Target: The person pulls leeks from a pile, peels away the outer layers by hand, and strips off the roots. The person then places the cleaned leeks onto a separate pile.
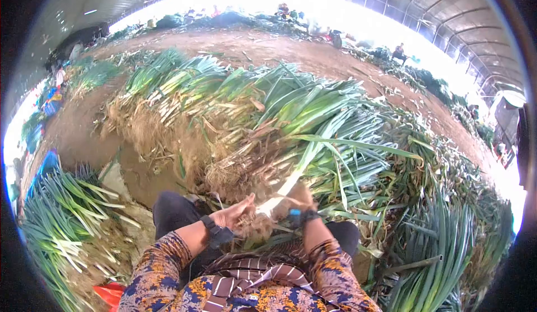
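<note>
Between my hands, above my lap, a leek slants with its white stem and roots toward me and its green leaves away to the upper right. My left hand is at the root end, fingers curled in by the roots. My right hand is on the right side of the stem, blurred, with a thin pale strip of leaf by its fingers. A long heap of leeks with dry brown roots lies just ahead, roots toward me.
Cleaned leeks lie on a sheet at the left. More leeks and a metal rod are at the right, near leaf scraps. A red bag lies lower left. People sit far off under the arched roof.
</note>
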`<state>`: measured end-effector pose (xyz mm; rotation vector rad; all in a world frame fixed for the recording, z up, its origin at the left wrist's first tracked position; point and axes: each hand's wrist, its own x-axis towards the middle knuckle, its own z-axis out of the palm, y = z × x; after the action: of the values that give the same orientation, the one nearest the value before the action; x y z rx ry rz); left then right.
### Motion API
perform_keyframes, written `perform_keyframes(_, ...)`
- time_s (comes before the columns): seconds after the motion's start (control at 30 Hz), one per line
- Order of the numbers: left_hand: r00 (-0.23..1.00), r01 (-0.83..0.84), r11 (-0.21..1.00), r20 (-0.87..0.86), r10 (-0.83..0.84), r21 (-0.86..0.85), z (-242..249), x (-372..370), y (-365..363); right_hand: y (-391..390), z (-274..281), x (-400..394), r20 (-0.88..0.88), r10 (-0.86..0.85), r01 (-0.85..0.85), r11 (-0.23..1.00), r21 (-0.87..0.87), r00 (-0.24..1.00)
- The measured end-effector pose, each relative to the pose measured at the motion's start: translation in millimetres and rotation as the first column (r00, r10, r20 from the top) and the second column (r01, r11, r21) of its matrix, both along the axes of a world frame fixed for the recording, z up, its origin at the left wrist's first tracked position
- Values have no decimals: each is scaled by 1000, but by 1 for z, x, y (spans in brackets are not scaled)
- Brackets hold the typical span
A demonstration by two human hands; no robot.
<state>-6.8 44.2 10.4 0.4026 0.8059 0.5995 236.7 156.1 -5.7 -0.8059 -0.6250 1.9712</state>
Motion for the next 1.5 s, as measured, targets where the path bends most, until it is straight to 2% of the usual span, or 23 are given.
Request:
perform_keyframes(0.03, 974, 2, 998, -228, 11, 58, 58, 17, -22, 15, 17, 5, -113, -66, 60, 997, -52, 991)
perform_keyframes(0.07, 987, 31, 987, -158, -6, 156, 36, 19, -17, 16, 44, 2, -166, -175, 161, 982, -98, 970)
perform_keyframes(0.23, 984, 102, 986, 132, -119, 130, 15, 8, -10, 73, -3, 6, 3, -129, 129, 991, -28, 992)
perform_keyframes(0.27, 976, 207, 954, -117, -185, 215, -3, -4, -4, 73, -4, 4, -17, -144, 143, 987, -68, 989)
perform_keyframes(0.33, 772, 453, 845, -599, -213, 284, -33, -30, 11, 59, 14, 3, -113, -143, 122, 978, -170, 983)
perform_keyframes(0.4, 757, 525, 683, -645, -102, 508, -31, -19, 1, 59, 17, -4, -61, -196, 185, 971, -149, 979)
perform_keyframes(0.5, 950, 311, 623, -262, -172, 718, -59, 10, -4, 63, 12, -5, -184, -256, 199, 939, -280, 949)
perform_keyframes(0.7, 966, 248, 634, -234, -107, 732, -63, 33, -13, 58, 32, -4, -214, -220, 156, 947, -280, 952)
perform_keyframes(0.83, 972, 198, 609, -235, -20, 768, -70, 27, -28, 79, 8, -2, -70, -216, 196, 954, -228, 974)
perform_keyframes(0.9, 932, 296, 498, -360, 34, 815, -61, 20, -40, 92, -10, -4, -13, -279, 271, 941, -202, 960)
perform_keyframes(0.97, 585, 794, -56, -737, 339, 605, -38, 15, -51, 93, -21, -4, 17, -324, 321, 928, -190, 946)
perform_keyframes(1.0, 375, 927, -250, -742, 556, 282, -30, 11, -57, 93, -22, -5, 18, -339, 336, 922, -192, 940)
perform_keyframes(1.07, 393, 906, 21, -858, 330, 423, -47, -6, -65, 98, -22, -3, 138, -331, 349, 927, -135, 933)
perform_keyframes(1.1, 440, 813, 271, -849, 292, 515, -31, -7, -72, 103, -24, -1, 256, -307, 337, 938, -80, 917)
perform_keyframes(1.17, 547, 724, 388, -818, 182, 570, 14, -8, -88, 107, -39, 1, 498, -298, 304, 950, 72, 814)
perform_keyframes(1.23, 557, 698, 517, -829, 42, 496, 65, -11, -110, 105, -35, 13, 533, -371, 308, 928, 207, 760)
perform_keyframes(1.27, 486, 711, 525, -866, 116, 469, 85, -16, -123, 114, -38, 20, 577, -352, 315, 934, 169, 737)
perform_keyframes(1.3, 144, 856, 470, -973, 181, 214, 73, -38, -126, 128, -39, 25, 616, -333, 320, 938, 136, 714)
perform_keyframes(1.37, -8, 870, 473, -956, 294, 139, 81, -59, -118, 141, -41, 31, 514, -340, 308, 940, 150, 788)
perform_keyframes(1.4, 95, 804, 496, -894, 439, 329, 45, -86, -110, 154, -57, 32, 517, -357, 326, 933, 154, 778)
perform_keyframes(1.43, -104, 667, 738, -968, 229, 103, 71, -73, -101, 148, -56, 29, 491, -339, 327, 938, 113, 803)
perform_keyframes(1.47, -229, 716, 692, -906, 357, 92, 57, -82, -97, 142, -51, 25, 458, -324, 327, 942, 76, 828)
perform_keyframes(1.5, -295, 738, 669, -853, 431, 82, 64, -72, -92, 152, -72, 25, 562, -328, 239, 944, 228, 759)
